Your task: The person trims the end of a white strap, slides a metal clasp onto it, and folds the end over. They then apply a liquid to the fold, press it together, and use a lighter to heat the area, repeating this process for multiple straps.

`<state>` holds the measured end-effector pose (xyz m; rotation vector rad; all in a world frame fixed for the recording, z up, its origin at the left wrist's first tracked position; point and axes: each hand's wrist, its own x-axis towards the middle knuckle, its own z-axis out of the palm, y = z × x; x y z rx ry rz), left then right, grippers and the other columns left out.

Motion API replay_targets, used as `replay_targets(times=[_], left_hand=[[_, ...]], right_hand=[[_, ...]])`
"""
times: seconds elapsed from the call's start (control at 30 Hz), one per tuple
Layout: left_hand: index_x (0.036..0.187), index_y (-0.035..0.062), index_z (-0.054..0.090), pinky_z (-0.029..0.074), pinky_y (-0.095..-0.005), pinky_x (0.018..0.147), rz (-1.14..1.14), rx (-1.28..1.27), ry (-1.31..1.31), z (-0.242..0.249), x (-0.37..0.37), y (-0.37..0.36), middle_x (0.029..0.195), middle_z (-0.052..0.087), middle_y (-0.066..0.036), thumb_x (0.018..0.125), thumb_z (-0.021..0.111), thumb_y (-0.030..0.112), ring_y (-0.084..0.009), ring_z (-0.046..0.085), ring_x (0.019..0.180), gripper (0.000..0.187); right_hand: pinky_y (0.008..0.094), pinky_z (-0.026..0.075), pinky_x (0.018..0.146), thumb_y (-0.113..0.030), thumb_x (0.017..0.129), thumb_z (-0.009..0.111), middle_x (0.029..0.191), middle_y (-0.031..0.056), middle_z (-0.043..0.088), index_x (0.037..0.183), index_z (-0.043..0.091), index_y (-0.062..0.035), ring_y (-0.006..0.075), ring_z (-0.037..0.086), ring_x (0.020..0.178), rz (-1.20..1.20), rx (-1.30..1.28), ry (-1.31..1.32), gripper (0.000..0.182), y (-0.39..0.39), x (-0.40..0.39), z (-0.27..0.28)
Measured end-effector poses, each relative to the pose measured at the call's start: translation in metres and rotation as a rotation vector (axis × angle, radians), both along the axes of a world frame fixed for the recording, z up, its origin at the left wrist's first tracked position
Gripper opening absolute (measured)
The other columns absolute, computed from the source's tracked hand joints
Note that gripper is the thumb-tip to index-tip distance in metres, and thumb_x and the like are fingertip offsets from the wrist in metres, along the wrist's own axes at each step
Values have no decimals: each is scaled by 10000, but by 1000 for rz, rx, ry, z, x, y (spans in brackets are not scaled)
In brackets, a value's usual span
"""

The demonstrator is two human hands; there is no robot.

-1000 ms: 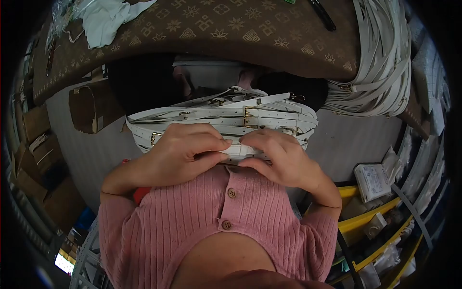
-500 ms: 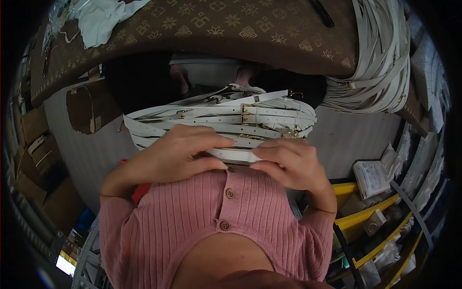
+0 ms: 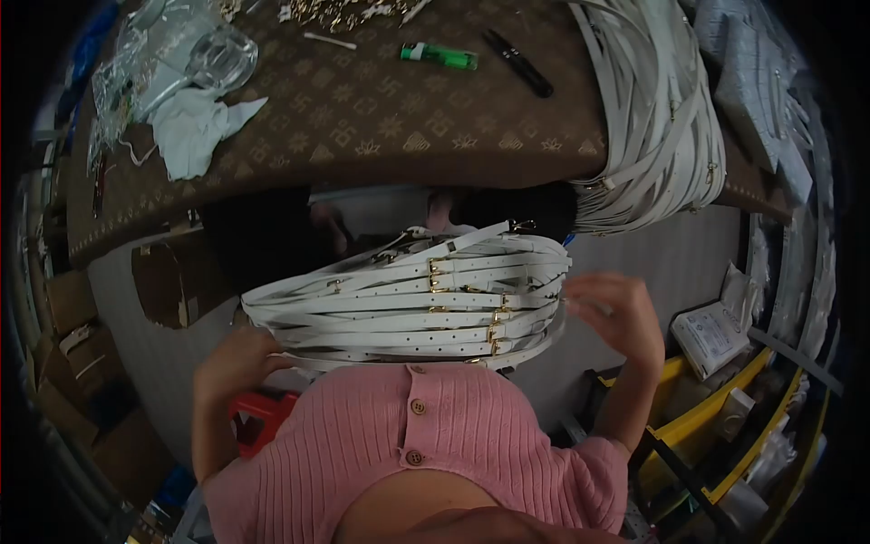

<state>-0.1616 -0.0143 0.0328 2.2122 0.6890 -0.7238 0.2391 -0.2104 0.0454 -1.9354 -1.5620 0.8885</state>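
A thick bundle of white straps (image 3: 381,313) with gold buckles and punched holes lies across my lap. My left hand (image 3: 249,358) is at the bundle's lower left end, its fingers closed around a strap there. Just off the right end of the bundle is my right hand (image 3: 609,308), raised, with fingers bent and apart and nothing visible in it. A strap end with a metal clasp sticks out at the top of the bundle.
A brown patterned table (image 3: 362,118) bears a green lighter (image 3: 439,56), a black tool (image 3: 518,63), white cloth (image 3: 195,131), a clear container (image 3: 222,59) and gold pieces (image 3: 349,13). More white straps (image 3: 657,118) hang at right. A cardboard box (image 3: 177,281) stands left; yellow-edged bins (image 3: 666,390) at right.
Both hands have moved apart from the strap at the bundle's near edge, my left hand to the left end, my right hand off to the right. The view has tilted up, showing more table.
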Motion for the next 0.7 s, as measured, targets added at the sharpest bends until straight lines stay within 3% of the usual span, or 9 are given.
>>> replay_targets(times=[0.1, 0.2, 0.27, 0.3, 0.37, 0.53, 0.6, 0.67, 0.7], left_hand=[[819, 12, 632, 439, -361, 679, 42, 44, 72, 29, 29, 24, 796, 593, -114, 731, 616, 179, -285, 546, 775, 190], [865, 11, 611, 431, -363, 688, 70, 297, -208, 45, 68, 33, 827, 579, -120, 730, 616, 199, -289, 534, 808, 232], [912, 8, 592, 428, -361, 692, -16, 331, -428, 46, 96, 34, 830, 569, -120, 725, 617, 204, -286, 531, 804, 272], [937, 9, 586, 430, -353, 692, -102, 315, -432, 50, 107, 33, 850, 567, -117, 746, 607, 213, -278, 535, 793, 280], [940, 10, 587, 431, -349, 696, -168, 250, -500, 46, 124, 33, 845, 567, -115, 757, 601, 218, -275, 537, 797, 277], [947, 6, 589, 434, -323, 720, -223, -31, -607, 47, 161, 33, 862, 577, -112, 797, 572, 183, -266, 548, 823, 232], [969, 1, 579, 431, -306, 735, -141, -129, -721, 44, 178, 32, 896, 579, -111, 813, 551, 163, -246, 553, 846, 226], [991, -4, 568, 428, -290, 750, -36, -227, -835, 36, 200, 23, 931, 582, -109, 829, 531, 143, -225, 559, 868, 221], [1000, -9, 554, 419, -280, 768, 111, -266, -942, 29, 213, 14, 969, 574, -105, 847, 507, 137, -205, 554, 889, 217]], right_hand=[[313, 460, 571, -54, 730, 631, 790, 112, 599, 825, 610, 0, 250, 582, 640, -403, 279, -304, 111, 47, 20, 19], [338, 464, 587, -162, 799, 589, 751, 126, 582, 771, 589, 16, 261, 584, 648, -658, 569, -672, 181, 91, 70, 21], [382, 469, 631, -217, 788, 583, 777, 151, 590, 738, 586, 19, 305, 588, 701, -814, 549, -1127, 241, 108, 112, 11], [382, 469, 631, -217, 788, 583, 777, 151, 590, 738, 586, 19, 305, 588, 701, -847, 562, -1136, 241, 108, 123, 9], [422, 462, 673, -249, 766, 579, 802, 171, 597, 730, 596, 10, 346, 577, 745, -789, 140, -927, 262, 108, 138, 10], [427, 455, 646, -241, 746, 578, 741, 173, 593, 711, 592, 7, 362, 563, 682, -704, 197, -845, 251, 93, 145, 17], [329, 446, 525, -244, 772, 584, 629, 114, 587, 690, 578, 0, 241, 555, 534, -693, 228, -488, 258, 93, 119, 36], [204, 381, 449, -240, 809, 585, 560, 28, 545, 689, 558, -16, 88, 488, 459, -620, 335, 483, 255, 94, 73, 48], [174, 361, 440, -223, 822, 576, 562, 6, 533, 704, 553, -21, 52, 478, 467, -543, 288, 574, 236, 97, 45, 51]])
